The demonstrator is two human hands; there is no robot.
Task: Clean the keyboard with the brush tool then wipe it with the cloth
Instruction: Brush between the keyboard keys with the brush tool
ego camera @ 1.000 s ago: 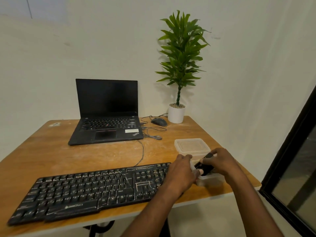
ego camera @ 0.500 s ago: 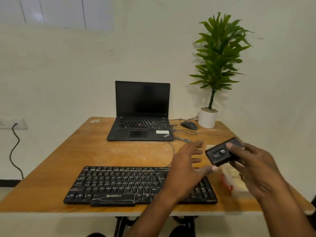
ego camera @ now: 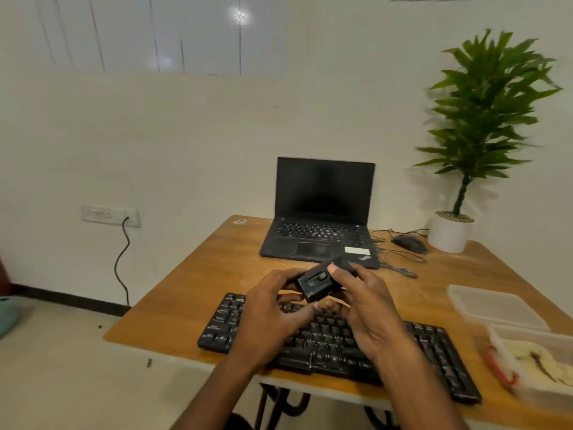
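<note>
In the head view, both hands now meet on the black brush tool [ego camera: 322, 282] above the keyboard [ego camera: 338, 339] — half a second ago only the right hand [ego camera: 369, 308] held it, off to the right, while the left hand [ego camera: 273, 311] hung open over the keys. The left grip now curls round the tool's left end; the right grip pinches its right end, thumb on top. The cloth [ego camera: 539, 356] lies in an open clear container [ego camera: 527, 389] at the counter's [ego camera: 186, 293] right edge, its lid [ego camera: 493, 305] just behind. The view has swung left, showing a wall socket [ego camera: 110, 215]. On the laptop [ego camera: 322, 231] a corner logo and white sticker are too blurred to read — as is the keyboard's lettering.
</note>
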